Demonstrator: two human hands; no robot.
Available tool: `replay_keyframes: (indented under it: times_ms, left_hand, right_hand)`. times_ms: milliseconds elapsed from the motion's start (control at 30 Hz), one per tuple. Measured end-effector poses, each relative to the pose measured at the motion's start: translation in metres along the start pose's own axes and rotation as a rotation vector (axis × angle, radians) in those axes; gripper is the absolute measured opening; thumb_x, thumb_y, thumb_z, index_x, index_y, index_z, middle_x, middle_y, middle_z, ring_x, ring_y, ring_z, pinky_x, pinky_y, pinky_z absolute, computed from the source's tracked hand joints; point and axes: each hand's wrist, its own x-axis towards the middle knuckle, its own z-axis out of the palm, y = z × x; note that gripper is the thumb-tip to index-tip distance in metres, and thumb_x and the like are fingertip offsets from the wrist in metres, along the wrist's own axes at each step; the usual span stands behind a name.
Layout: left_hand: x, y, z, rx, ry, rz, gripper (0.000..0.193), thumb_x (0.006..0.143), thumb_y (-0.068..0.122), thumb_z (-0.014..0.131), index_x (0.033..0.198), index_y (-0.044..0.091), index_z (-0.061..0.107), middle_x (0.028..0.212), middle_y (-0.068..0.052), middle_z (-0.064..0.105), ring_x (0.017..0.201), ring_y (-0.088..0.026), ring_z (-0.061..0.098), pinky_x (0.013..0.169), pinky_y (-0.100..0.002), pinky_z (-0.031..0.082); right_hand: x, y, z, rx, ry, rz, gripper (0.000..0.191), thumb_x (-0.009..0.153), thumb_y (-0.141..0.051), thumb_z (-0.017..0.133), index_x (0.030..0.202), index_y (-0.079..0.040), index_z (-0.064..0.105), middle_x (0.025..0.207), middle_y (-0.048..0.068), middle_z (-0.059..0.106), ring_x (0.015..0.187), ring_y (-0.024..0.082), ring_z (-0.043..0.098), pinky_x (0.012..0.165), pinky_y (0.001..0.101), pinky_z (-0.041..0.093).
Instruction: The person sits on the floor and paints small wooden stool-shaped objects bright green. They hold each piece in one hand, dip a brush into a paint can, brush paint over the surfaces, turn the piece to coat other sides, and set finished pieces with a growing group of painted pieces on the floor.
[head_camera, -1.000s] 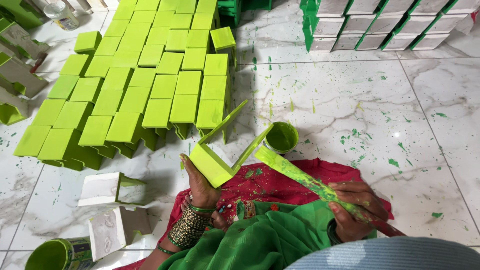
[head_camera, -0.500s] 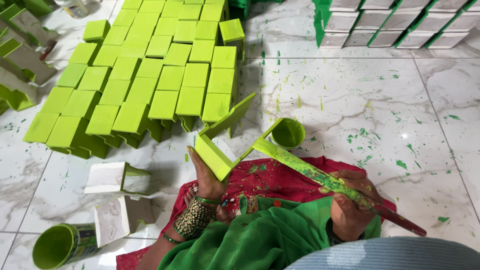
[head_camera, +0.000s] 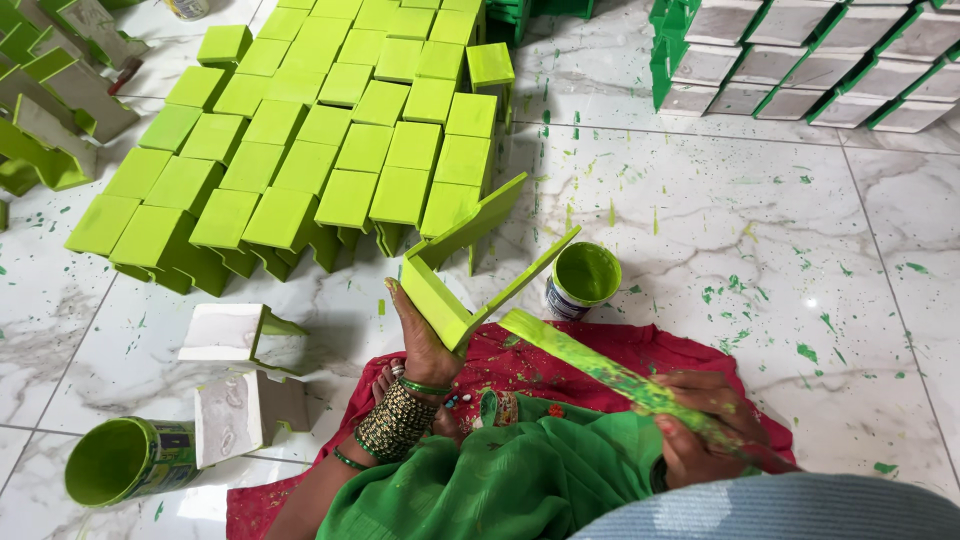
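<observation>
At the far left, a tipped green paint tin (head_camera: 125, 460) lies on its side on the marble floor (head_camera: 760, 250), mouth open; a nudge from a knee could roll it, though I cannot tell how much paint is left inside. Just beside it stand two unpainted white stands (head_camera: 240, 375), near enough to pick up stray drips. Behind them, the rows of freshly painted green stands (head_camera: 300, 150) sit packed edge to edge, and a careless reach could mark one or topple its neighbours.

The left hand (head_camera: 420, 345) grips the green folding stand (head_camera: 470, 275) from below, fingers closed on its lower edge, the piece tilted up over the red cloth (head_camera: 560, 360). Judging by the gloss, its surfaces are probably wet, so the hold could slip or leave fingerprints.

The small paint pot (head_camera: 583, 279) stands upright just beyond the stand, where a swing could knock it over.

The right hand (head_camera: 705, 440) is wrapped closed around the paint-coated brush (head_camera: 600, 365), whose tip sits near the stand; drips could land on the cloth or the green garment (head_camera: 500, 480).
</observation>
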Motion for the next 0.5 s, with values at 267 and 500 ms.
replay_keyframes:
  times_ms: [267, 500]
  left_hand:
    - [0.001, -0.001, -0.001, -0.003, -0.098, 0.019, 0.074, 0.088, 0.077, 0.043, 0.139, 0.026, 0.056, 0.123, 0.004, 0.065, 0.111, -0.017, 0.064, 0.088, -0.036, 0.058]
    - [0.007, -0.004, -0.010, 0.003, -0.121, 0.068, 0.072, 0.093, 0.075, 0.043, 0.141, 0.023, 0.055, 0.118, 0.003, 0.063, 0.105, -0.016, 0.062, 0.086, -0.035, 0.056]
  right_hand:
    - [-0.001, 0.016, 0.016, 0.088, 0.109, -0.105, 0.030, 0.078, 0.002, 0.075, 0.105, 0.004, 0.064, 0.101, 0.023, 0.069, 0.095, 0.029, 0.072, 0.084, 0.0368, 0.063]
    - [0.002, 0.023, 0.000, 0.218, 0.151, -0.178, 0.024, 0.080, -0.001, 0.077, 0.102, 0.003, 0.068, 0.093, 0.013, 0.069, 0.092, 0.030, 0.072, 0.079, 0.0406, 0.065]
